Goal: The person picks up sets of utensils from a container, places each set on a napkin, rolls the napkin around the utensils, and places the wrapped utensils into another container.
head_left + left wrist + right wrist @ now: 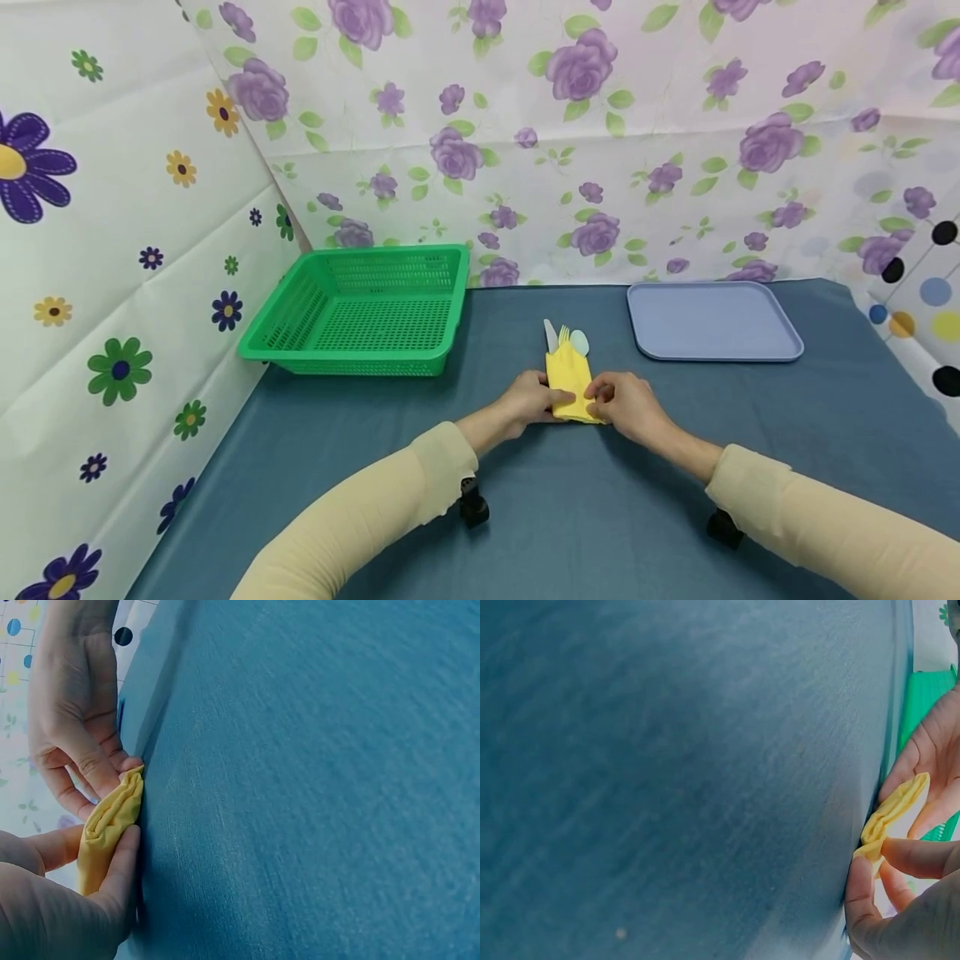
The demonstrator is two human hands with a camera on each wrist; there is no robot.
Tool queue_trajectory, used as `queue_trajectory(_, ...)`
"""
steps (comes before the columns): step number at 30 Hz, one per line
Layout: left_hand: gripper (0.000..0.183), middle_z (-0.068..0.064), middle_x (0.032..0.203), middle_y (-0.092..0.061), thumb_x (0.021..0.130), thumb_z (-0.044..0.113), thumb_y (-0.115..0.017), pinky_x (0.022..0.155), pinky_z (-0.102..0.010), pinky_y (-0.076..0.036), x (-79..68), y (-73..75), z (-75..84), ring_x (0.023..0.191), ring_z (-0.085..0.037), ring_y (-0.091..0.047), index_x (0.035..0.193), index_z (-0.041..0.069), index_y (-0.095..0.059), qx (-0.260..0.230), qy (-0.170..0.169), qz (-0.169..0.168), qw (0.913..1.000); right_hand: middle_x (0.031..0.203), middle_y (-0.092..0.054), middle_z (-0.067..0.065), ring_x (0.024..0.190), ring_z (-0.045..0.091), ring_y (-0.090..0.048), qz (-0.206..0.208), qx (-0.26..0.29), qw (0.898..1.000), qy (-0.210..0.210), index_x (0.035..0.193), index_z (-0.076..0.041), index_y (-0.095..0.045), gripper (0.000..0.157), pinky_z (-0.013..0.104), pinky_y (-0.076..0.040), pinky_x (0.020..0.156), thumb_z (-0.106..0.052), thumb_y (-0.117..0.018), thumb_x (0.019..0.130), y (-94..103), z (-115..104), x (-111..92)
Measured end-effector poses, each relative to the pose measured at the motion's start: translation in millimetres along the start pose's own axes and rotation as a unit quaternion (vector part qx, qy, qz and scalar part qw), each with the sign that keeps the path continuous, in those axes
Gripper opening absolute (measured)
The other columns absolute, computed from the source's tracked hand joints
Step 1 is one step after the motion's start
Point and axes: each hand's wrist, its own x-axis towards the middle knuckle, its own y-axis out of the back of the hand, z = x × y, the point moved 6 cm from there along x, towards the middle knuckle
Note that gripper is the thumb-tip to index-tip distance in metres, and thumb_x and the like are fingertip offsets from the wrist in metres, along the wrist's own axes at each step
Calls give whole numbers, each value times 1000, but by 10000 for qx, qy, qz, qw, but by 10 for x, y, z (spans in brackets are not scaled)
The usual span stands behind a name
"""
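Note:
A folded yellow napkin wraps a knife, a fork and a spoon, whose upper ends stick out at its far end. My left hand grips the napkin's left side, thumb on top and fingers beneath. At the lower right edge my right hand pinches the cloth between thumb and fingers. Both wrist views show the napkin's near end, with its folded layers stacked between the two hands. The cutlery handles are hidden inside the cloth.
A green plastic basket stands at the back left of the blue-covered table. At the back right lies a pale blue-grey tray. Flower-printed cloth hangs behind the table and along its left side.

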Motion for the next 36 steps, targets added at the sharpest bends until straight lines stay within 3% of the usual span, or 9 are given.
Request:
queue_trajectory(5, 41, -10, 110, -64, 98, 9, -73, 87, -35, -62, 0, -9, 21, 98, -23, -71, 132, -3, -53, 198, -145, 120, 9996, 75, -63, 5, 62, 16, -57, 45, -44, 10000, -30, 101, 1, -72, 9, 32, -49, 57, 4, -74, 93, 4, 4, -3)
queue_trajectory(8, 45, -11, 113, -63, 98, 7, -72, 88, -36, -61, -6, -22, 19, 100, -23, -71, 136, -2, -48, 67, -210, 138, 9997, 75, -63, 5, 63, 16, -55, 99, -73, 9999, 18, 101, 0, -72, 9, 31, -48, 56, 4, -74, 92, 5, 3, -12)
queue_trajectory(19, 53, -15, 123, -59, 104, 7, -63, 95, -39, -58, -15, -44, 0, 109, -26, -69, 147, 0, -34, -419, -425, -355, 9976, 79, -64, 5, 69, 17, -56, 310, -105, 9992, 236, 100, -2, -71, 11, 30, -49, 60, 1, -78, 92, 3, -9, -44)
queue_trajectory(24, 52, -19, 126, -63, 105, 6, -60, 98, -42, -56, 15, -33, 7, 113, -29, -68, 148, 2, -32, -851, -721, -529, 9924, 80, -65, 4, 71, 17, -59, 609, -196, 9969, 463, 99, -3, -71, 13, 32, -51, 63, 0, -80, 90, 70, -75, -60)
queue_trajectory(36, 50, -17, 129, -63, 108, 10, -59, 99, -40, -56, 25, 32, 223, 115, -26, -68, 151, 3, -34, -1375, -1147, -750, 9810, 86, -64, 8, 77, 21, -61, 1217, -159, 9890, 819, 102, -2, -72, 15, 33, -53, 67, 2, -79, 90, 263, -267, -66)
